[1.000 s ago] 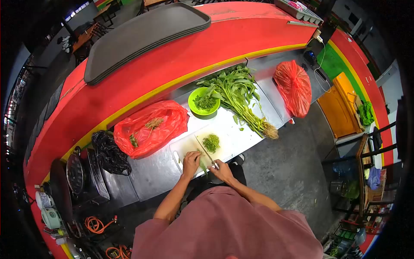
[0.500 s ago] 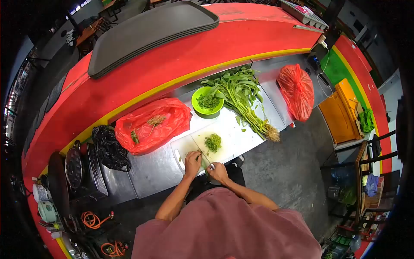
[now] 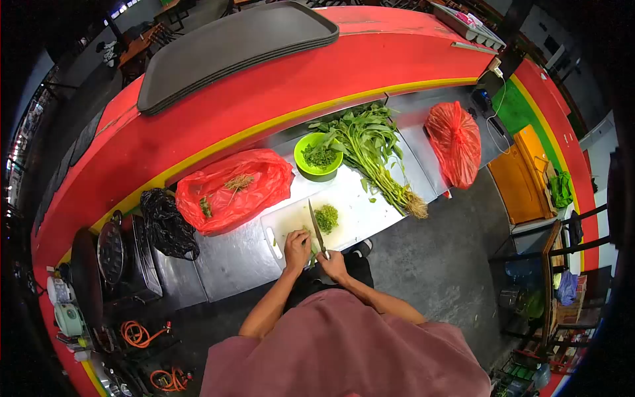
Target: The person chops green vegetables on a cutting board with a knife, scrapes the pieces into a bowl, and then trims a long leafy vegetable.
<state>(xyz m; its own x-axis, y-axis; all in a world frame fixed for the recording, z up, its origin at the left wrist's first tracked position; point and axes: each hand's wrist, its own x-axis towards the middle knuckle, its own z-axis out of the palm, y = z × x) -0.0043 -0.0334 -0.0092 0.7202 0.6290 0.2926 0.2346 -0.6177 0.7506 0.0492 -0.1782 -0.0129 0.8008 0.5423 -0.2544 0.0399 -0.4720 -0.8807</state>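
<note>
Metal counter (image 3: 231, 268): right hand (image 3: 334, 266) tight round 1 knife (image 3: 315, 223), left hand (image 3: 297, 249) half-curled (hold unclear).

Green, apparently chopped leaves (image 3: 326, 219) lie heaped beside the knife (image 3: 315, 222).

Bowl (image 3: 308, 169) lime green — trays (image 3: 231, 49) plain dark grey.

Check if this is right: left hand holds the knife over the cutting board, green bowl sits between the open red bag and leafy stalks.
Not quite: the head view shows the right hand, not the left hand, holding the knife over the cutting board. The green bowl does sit between the open red bag and leafy stalks.
</note>
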